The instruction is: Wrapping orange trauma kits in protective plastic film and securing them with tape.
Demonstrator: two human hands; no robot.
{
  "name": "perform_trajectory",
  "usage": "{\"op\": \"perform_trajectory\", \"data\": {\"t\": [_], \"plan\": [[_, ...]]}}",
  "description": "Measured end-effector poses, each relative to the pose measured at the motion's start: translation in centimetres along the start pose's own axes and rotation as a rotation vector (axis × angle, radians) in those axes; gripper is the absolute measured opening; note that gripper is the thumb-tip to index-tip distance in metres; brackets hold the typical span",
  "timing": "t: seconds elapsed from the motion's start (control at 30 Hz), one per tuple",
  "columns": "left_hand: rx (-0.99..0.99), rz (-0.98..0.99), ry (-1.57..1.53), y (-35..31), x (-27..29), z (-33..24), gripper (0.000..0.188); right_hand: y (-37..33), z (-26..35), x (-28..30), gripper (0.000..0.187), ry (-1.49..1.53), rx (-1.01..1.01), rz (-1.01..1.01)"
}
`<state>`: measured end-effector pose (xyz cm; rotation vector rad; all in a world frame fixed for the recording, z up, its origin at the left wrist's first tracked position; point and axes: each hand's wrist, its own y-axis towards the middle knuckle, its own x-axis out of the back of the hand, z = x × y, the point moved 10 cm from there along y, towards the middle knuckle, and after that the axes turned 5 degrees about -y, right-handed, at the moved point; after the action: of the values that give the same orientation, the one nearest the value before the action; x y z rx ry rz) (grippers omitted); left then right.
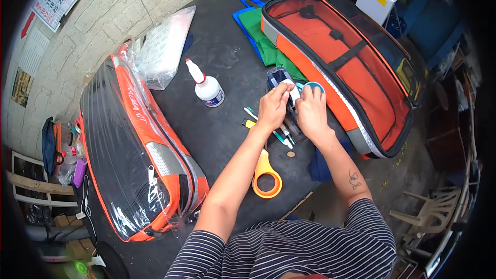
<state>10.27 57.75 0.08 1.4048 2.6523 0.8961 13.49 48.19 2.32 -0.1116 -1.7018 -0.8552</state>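
Note:
My left hand (274,106) is closed in a pinch at a small white piece (294,93), whose kind I cannot make out. Close beside it, my right hand (313,111) has its fingers curled down, hiding whatever they grip. A round blue-and-white rim (313,87), perhaps a roll, shows just beyond the right fingertips. Under and behind the hands lies a dark item in clear plastic (279,76). Pens or markers (283,137), a toothbrush-like green-and-white stick (251,112) and orange-handled scissors (267,178) lie near my left forearm.
A plastic-wrapped orange bag (139,150) stands left on the black table (227,46). An open orange bag (341,67) lies right, beside green fabric (253,31). A white spray-type bottle (208,90) and plastic-wrapped sheets (166,46) stand farther back. A chair (429,212) is at right.

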Motion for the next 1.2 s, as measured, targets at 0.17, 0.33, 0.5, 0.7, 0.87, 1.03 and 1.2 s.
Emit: {"op": "perform_trajectory", "data": {"t": [0.17, 0.33, 0.5, 0.7, 0.87, 1.03, 1.2], "plan": [[-0.077, 0.104, 0.062, -1.1, -0.4, -0.9, 0.016, -1.7, -4.4, 2.0, 0.012, 1.002, -0.171, 0.108], [-0.426, 0.153, -0.028, -7.1, -2.5, -11.3, 0.033, -5.8, -6.7, 8.2, 0.052, 2.515, 0.399, 0.032], [-0.224, 0.175, -0.054, -10.7, -4.5, -12.4, 0.032, -3.5, -9.5, -2.2, 0.008, 1.487, -0.389, 0.159], [0.119, -0.295, 0.196, -6.5, 1.6, -3.2, 0.009, -1.7, -6.1, -7.7, 0.024, 1.459, -0.515, 0.433], [0.342, -0.183, 0.148, -4.6, -0.1, 3.8, 0.020, -1.1, -5.6, -7.9, 0.029, 1.476, -0.544, 0.397], [0.788, -0.091, -0.536, -6.1, -4.7, 8.0, 0.021, -1.2, -5.9, -7.4, 0.030, 1.478, -0.560, 0.372], [0.722, -0.244, -0.393, -6.2, -2.6, 8.2, 0.007, -1.1, -5.3, -7.4, 0.033, 1.539, -0.602, 0.360]]}}
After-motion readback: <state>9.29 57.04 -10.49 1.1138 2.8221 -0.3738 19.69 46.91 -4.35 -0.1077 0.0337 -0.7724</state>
